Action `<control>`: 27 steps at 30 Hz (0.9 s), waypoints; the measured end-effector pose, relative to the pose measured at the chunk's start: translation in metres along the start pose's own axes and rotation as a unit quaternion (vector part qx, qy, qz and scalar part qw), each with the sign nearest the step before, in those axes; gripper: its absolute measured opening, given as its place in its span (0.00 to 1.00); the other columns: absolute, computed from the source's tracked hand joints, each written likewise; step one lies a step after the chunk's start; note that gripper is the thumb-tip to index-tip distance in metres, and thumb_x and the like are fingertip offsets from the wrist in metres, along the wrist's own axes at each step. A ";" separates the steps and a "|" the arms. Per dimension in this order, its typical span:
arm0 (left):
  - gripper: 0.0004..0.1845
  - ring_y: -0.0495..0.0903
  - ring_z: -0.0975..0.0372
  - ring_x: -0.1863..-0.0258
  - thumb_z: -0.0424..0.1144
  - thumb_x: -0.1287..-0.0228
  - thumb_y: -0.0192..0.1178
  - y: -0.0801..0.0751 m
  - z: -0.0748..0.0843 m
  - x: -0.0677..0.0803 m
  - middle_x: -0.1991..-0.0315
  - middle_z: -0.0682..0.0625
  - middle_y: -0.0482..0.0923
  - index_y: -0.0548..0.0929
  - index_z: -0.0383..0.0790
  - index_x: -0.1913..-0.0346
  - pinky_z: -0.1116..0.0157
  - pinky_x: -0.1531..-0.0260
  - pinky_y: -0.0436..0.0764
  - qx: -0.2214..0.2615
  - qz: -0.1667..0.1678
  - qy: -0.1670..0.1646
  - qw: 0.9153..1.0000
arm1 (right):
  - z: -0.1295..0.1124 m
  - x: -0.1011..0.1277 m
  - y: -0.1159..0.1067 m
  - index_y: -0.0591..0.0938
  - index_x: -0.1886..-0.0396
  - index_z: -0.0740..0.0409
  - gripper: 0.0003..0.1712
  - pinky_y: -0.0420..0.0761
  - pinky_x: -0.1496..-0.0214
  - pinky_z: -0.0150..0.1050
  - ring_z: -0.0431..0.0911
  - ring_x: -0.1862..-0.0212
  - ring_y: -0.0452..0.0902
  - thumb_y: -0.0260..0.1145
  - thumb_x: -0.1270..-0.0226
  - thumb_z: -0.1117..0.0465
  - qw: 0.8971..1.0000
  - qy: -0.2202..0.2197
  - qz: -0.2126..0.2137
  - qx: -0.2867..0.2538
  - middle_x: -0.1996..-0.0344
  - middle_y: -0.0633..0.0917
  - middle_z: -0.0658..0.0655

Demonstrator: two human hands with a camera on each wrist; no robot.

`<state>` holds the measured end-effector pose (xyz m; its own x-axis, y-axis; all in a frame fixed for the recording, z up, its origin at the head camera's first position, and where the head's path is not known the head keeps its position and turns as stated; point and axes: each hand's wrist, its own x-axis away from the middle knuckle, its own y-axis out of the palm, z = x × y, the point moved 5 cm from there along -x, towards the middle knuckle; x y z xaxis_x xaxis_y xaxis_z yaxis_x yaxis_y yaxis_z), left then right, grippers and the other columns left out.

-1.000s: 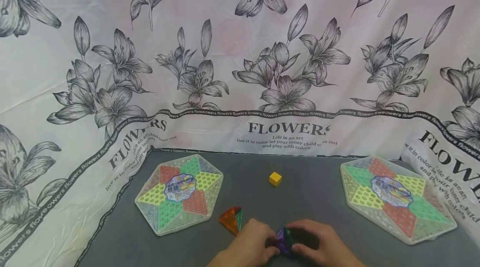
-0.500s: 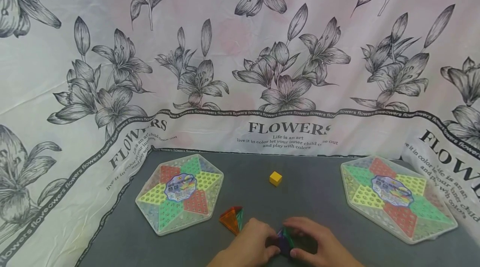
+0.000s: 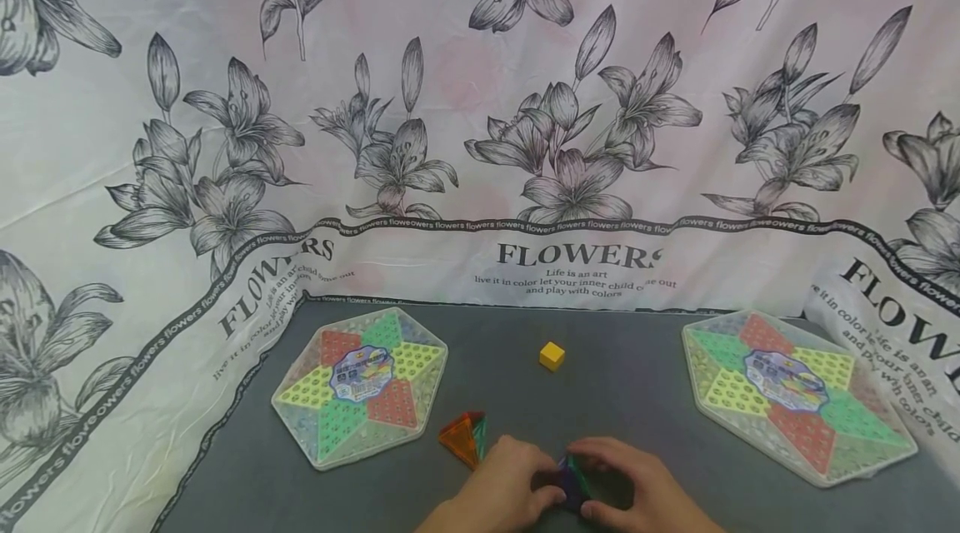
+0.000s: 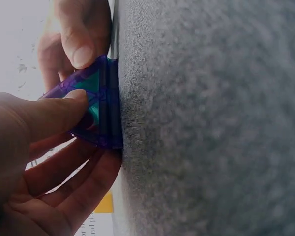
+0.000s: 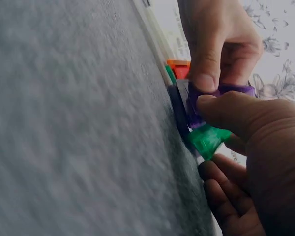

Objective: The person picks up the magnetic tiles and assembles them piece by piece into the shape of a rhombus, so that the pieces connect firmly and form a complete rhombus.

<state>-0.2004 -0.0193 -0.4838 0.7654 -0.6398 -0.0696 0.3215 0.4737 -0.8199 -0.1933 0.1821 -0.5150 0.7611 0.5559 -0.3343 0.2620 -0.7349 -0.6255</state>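
Between the two hands, low over the grey table, is a small cluster of translucent triangular magnetic tiles [image 3: 573, 490], purple and green. My left hand [image 3: 504, 485] pinches it from the left; in the right wrist view its thumb [image 5: 206, 81] presses on the purple tile [image 5: 241, 90]. My right hand [image 3: 639, 485] grips the opposite side, fingers curled at the far edge and thumb nearer. In the left wrist view, the purple frame [image 4: 104, 123] stands with its lower edge at the table, green showing inside. The green tile [image 5: 206, 140] slants below the purple one in the right wrist view.
Left of the hands lies a piece of orange, red and green tiles [image 3: 463, 438]. A yellow cube [image 3: 552, 356] sits farther back. Hexagonal star-patterned game boards flank the space, one left [image 3: 330, 441] and one right [image 3: 862, 462]. A flower-print curtain [image 3: 420, 266] hangs behind the table.
The green tile has turned from showing its face to nearly edge-on beside the purple one. Both hands keep almost the same place, with the right fingers shifting slightly.
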 end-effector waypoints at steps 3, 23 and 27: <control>0.04 0.81 0.81 0.66 0.43 0.31 0.78 0.000 0.000 0.001 0.66 0.65 0.91 0.96 0.49 0.58 0.79 0.64 0.78 -0.006 0.017 0.010 1.000 | 0.000 0.000 0.002 0.82 0.28 0.49 0.33 0.86 0.48 0.34 0.35 0.47 0.85 0.81 0.30 0.51 1.000 -0.005 0.012 0.005 0.40 0.88 0.47; 0.15 0.83 0.80 0.50 0.43 0.29 0.76 0.009 0.006 0.001 0.49 0.67 0.90 0.92 0.52 0.43 0.77 0.51 0.81 0.042 -0.069 0.035 0.996 | 0.007 0.014 -0.002 0.89 0.37 0.44 0.24 0.88 0.50 0.35 0.34 0.46 0.87 0.82 0.32 0.54 0.992 0.016 0.068 0.109 0.46 0.92 0.43; 0.18 0.83 0.79 0.46 0.42 0.28 0.75 0.014 0.009 0.000 0.45 0.64 0.90 0.89 0.51 0.38 0.77 0.47 0.81 0.035 -0.099 0.046 0.993 | 0.011 0.020 -0.007 0.88 0.35 0.44 0.26 0.87 0.50 0.33 0.34 0.45 0.87 0.82 0.32 0.58 0.993 -0.003 0.067 0.095 0.45 0.92 0.44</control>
<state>-0.1912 -0.0073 -0.4901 0.6306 -0.7753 0.0347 0.5007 0.3722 -0.7815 -0.1865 0.2027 -0.5249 0.7773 0.4617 -0.4274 0.0427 -0.7164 -0.6964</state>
